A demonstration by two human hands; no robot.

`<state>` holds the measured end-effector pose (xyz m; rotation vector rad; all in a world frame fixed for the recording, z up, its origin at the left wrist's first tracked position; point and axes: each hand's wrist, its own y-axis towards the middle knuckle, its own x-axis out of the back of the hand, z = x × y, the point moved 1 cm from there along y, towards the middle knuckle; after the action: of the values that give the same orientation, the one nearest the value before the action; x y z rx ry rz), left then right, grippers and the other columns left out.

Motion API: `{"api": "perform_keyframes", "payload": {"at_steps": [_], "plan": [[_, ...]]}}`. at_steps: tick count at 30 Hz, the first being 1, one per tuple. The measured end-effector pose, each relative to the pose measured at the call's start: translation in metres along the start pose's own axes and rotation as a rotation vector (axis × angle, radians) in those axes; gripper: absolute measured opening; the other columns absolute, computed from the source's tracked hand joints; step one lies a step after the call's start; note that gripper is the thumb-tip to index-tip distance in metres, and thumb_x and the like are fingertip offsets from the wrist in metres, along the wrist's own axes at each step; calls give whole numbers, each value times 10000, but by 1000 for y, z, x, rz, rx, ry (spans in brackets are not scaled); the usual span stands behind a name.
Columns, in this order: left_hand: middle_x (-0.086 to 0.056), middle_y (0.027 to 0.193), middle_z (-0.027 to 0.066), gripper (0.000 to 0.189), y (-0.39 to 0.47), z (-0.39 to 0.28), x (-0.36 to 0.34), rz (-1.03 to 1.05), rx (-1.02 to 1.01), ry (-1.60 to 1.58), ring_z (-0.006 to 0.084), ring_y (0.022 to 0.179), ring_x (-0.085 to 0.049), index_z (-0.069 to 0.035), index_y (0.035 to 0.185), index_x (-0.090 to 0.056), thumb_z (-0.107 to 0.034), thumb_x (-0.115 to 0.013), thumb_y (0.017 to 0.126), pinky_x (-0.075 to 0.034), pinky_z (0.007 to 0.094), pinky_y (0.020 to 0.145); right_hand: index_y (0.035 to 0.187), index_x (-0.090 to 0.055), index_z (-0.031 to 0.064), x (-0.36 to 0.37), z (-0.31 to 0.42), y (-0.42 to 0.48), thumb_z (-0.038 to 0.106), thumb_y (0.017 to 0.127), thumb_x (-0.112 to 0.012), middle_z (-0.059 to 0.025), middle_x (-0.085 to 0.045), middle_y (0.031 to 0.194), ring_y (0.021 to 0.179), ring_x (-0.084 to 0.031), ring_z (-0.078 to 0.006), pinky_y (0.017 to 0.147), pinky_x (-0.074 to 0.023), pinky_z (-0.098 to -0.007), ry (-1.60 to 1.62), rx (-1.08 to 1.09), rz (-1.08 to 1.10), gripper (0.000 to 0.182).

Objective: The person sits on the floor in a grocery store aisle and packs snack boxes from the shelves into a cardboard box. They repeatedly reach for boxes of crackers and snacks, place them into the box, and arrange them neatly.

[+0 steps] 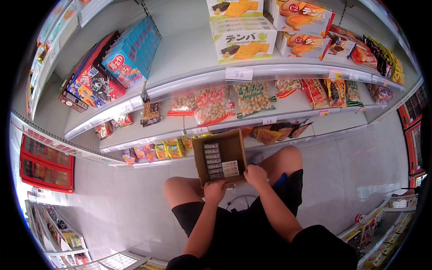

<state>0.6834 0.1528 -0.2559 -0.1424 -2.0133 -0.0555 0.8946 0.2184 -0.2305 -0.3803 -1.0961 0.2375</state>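
A brown cardboard box (241,152), its top uncovered, rests tilted between my knees. My left hand (215,189) grips its near wall close to the left corner. At the near right corner, my right hand (256,173) holds the box's edge. Inside, a column of small grey-fronted cartons (212,157) is stacked on the left. Beside its near end lie a few small white cartons (230,168), while bare cardboard shows in the rest of the box. Some fingers of both hands are hidden by the box walls.
Store shelves (189,74) rise just ahead, holding biscuit boxes (245,44), blue snack boxes (131,54) and bags of peanuts (212,104). Yellow snack packets (172,148) sit on the bottom shelf. Another rack (384,236) stands behind at right, and a red cabinet (47,163) at far left.
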Motion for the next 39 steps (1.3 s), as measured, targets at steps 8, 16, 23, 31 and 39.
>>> {"api": "perform_keyframes", "payload": {"at_steps": [8, 16, 23, 31, 39], "plan": [[-751, 1050, 13, 289, 0, -10, 3, 30, 7, -56, 212, 1050, -677, -211, 1112, -739, -299, -741, 837, -425, 409, 952, 1009, -713, 62, 12, 5, 0, 317, 924, -599, -179, -739, 1037, 977, -712, -382, 833, -573, -517, -10, -104, 74, 292], [-740, 1100, 3, 313, 0, -10, 1, 59, 29, -2, 207, 1116, -651, -222, 1140, -726, -258, -731, 829, -415, 412, 973, 1426, -533, 64, 10, 0, 6, 364, 908, -612, -227, -639, 1300, 1220, -604, -381, 999, -510, -462, 319, -75, 15, 603], [-735, 1127, 32, 352, -1, 2, -7, 52, 1, 21, 239, 1126, -646, -210, 1184, -724, -271, -738, 837, -436, 429, 959, 1578, -308, 98, 1, 1, 11, 360, 890, -644, -265, -486, 1473, 1310, -528, -418, 1069, -468, -468, 441, -71, 23, 809], [-714, 1201, 29, 366, -2, 1, -8, 16, -26, 2, 242, 1186, -621, -192, 1182, -715, -249, -739, 821, -417, 422, 1004, 1573, -311, 102, -16, -17, 21, 303, 880, -648, -265, -461, 1494, 1316, -513, -444, 1090, -449, -468, 452, -30, -74, 796], [-692, 1248, 29, 451, -2, -2, -3, 27, -32, -1, 237, 1235, -589, -192, 1249, -679, -238, -762, 808, -401, 423, 1050, 1551, -348, 93, -8, -14, 13, 200, 860, -662, -269, -478, 1463, 1303, -511, -445, 1084, -444, -474, 519, -3, -194, 766]]}}
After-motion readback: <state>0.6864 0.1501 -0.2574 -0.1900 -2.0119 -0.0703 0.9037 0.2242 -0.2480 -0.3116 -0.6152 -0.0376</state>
